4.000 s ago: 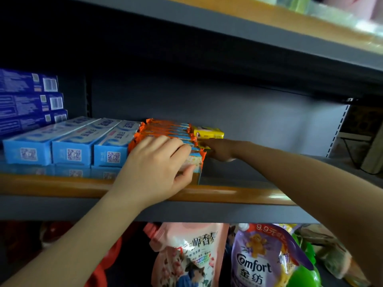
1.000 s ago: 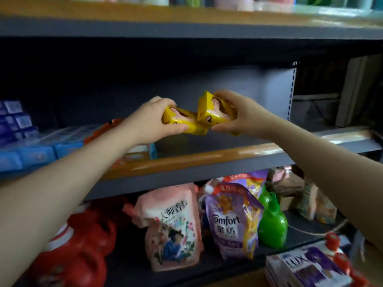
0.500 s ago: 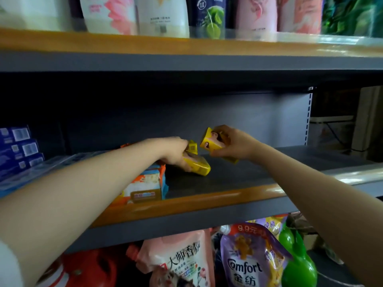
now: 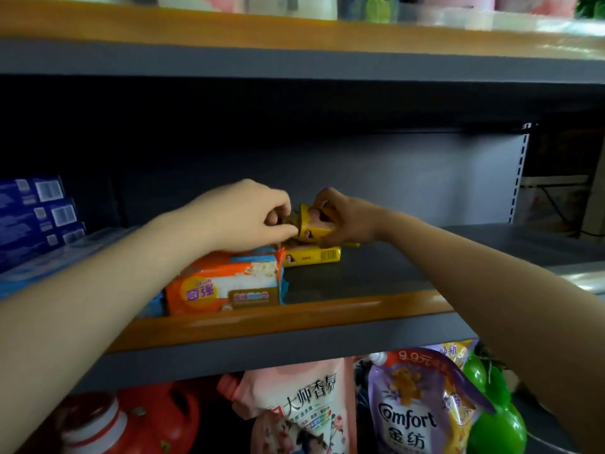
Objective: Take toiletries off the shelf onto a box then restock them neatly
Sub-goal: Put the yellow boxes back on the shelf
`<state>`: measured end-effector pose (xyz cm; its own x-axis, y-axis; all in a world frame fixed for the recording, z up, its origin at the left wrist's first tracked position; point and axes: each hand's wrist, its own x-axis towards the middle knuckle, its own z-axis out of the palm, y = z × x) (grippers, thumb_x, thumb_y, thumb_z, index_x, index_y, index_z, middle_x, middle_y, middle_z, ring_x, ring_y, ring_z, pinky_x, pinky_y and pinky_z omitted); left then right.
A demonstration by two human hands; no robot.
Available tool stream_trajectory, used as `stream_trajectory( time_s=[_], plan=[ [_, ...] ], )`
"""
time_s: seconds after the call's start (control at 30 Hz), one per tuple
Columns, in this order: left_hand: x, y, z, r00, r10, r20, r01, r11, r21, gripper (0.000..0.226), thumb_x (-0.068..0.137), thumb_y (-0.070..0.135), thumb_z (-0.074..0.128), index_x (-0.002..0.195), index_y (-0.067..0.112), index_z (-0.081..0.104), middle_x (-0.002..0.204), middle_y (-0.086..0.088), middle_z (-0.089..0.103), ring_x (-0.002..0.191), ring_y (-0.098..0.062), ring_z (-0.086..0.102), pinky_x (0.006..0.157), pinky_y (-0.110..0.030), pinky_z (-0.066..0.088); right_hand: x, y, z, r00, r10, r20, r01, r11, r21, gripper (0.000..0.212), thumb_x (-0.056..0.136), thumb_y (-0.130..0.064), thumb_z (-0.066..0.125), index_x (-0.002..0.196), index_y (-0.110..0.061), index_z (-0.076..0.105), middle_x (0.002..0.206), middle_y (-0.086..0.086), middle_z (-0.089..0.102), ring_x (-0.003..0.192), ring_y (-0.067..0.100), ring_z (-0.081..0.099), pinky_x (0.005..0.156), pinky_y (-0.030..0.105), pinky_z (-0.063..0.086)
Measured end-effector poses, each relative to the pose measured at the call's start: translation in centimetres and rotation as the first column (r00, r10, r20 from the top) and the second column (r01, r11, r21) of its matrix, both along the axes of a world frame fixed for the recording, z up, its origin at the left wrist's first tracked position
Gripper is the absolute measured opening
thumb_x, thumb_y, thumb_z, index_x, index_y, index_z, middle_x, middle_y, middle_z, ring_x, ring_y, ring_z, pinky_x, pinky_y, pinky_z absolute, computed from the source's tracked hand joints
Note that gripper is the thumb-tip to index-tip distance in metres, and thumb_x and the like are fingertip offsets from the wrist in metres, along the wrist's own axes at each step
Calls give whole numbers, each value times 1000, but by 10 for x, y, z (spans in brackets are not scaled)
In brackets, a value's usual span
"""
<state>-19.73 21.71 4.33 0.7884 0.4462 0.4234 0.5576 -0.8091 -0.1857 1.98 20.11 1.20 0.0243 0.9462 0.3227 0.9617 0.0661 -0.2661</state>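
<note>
On the grey shelf (image 4: 376, 273), beside the orange soap pack (image 4: 226, 283), one yellow box (image 4: 312, 255) lies flat. Both hands — left hand (image 4: 242, 216), right hand (image 4: 347, 219) — pinch a second yellow box (image 4: 314, 224) just above it. Set down crooked, it could slide off the lower one.

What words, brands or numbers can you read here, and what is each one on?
"Comfort", "金纺" and "9.9元": purple pouch.
"大师香氛": pink pouch.
"奇强": orange soap pack.
Yellow boxes, blue cartons: barcodes and print too small or blurred to read.
Top-shelf bottles: cut off, unreadable.
</note>
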Motion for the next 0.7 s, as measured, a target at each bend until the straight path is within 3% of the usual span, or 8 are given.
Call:
stream_trajectory(
  time_s=[0.1, 0.2, 0.3, 0.43, 0.6, 0.7],
  plan=[
    [-21, -9, -18, 999, 9, -39, -8, 1000, 23, 58, 79, 70, 30, 113, 30, 54, 109, 10, 55, 94, -8, 52, 74, -28, 47, -13, 12, -9, 997, 19, 80, -15, 999, -47, 70, 79, -31, 72, 137, -20, 34, 131, 5, 49, 111, 20, 49, 87, 25, 38],
    [-33, -8, -26, 998, 22, -55, -23, 1000, -16, 80, 59, 81, 19, 114, 34, 52, 112, 13, 54, 95, -6, 51, 72, -24, 43, -18, 16, -12, 973, 20, 230, -11, 999, -44, 66, 85, -34, 64, 142, -24, 32, 144, 7, 37, 130, 27, 37, 104, 34, 32],
    [-33, -6, -33, 996, 30, -85, -25, 998, 55, 73, 66, 81, 34, 123, 35, 46, 121, 13, 52, 102, -9, 51, 75, -24, 43, -22, 7, -11, 886, -97, 454, 85, 995, 46, 68, 83, -39, 65, 142, -28, 31, 147, 8, 26, 134, 30, 25, 106, 45, 31],
    [-31, -3, -38, 999, 3, -44, 1, 996, 95, 67, 72, 76, 40, 123, 33, 46, 124, 11, 51, 105, -10, 50, 80, -25, 46, -36, 2, -13, 787, -91, 610, -21, 984, 174, 52, 89, -31, 59, 133, -18, 35, 137, 9, 40, 122, 27, 43, 91, 36, 41],
    [-29, 0, -40, 999, -33, -20, 36, 985, 172, 69, 72, 76, 38, 125, 32, 45, 123, 11, 52, 107, -10, 50, 80, -25, 44, -42, 20, -16, 737, -92, 670, 27, 994, 107, 68, 86, -32, 63, 141, -19, 26, 143, 10, 35, 128, 28, 39, 93, 39, 44],
    [-29, 1, -42, 999, -31, -34, 38, 976, 215, 75, 71, 83, 29, 124, 33, 45, 124, 12, 53, 109, -10, 51, 80, -27, 45, -36, 27, -19, 742, -101, 662, 59, 995, 86, 59, 89, -24, 60, 139, -16, 30, 143, 11, 34, 129, 30, 37, 95, 40, 42]
  ],
)
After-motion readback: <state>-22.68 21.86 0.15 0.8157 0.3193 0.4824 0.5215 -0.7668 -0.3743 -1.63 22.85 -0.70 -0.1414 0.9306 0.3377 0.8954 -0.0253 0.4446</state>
